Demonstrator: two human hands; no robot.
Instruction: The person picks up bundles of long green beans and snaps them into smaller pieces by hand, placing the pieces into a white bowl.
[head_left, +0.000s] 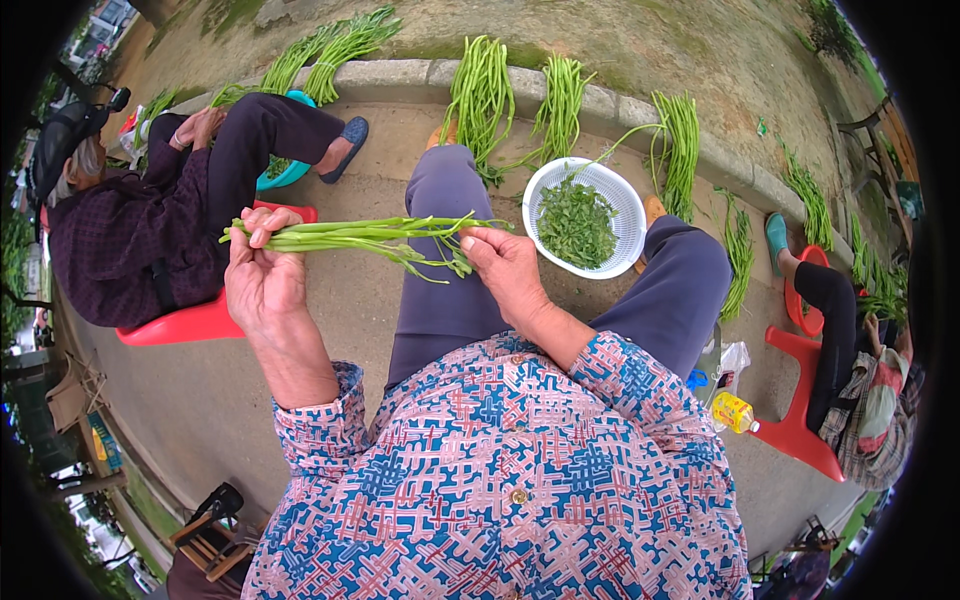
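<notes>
My left hand (268, 277) grips a small bundle of green leafy-vegetable stems (352, 234) by one end, holding it level above my lap. At the bundle's other end, the thumb and fingers of my right hand (506, 270) pinch the thin tips, where a few small leaves hang down. Between my lower legs, on the ground, a white plastic colander basket (632, 225) holds a heap of picked green leaves (576, 223). Long bunches of stems (480, 97) lean over the stone curb in front of me, beside another bunch (562, 101) and a third (676, 150).
To the left a person sits on a red plastic stool (187, 319) near a teal basin (289, 174). Another person at right sits on a red stool (799, 405) beside a red basin (802, 304). A bottle with a yellow label (731, 412) is near my right thigh. The stone curb (397, 81) runs across the front.
</notes>
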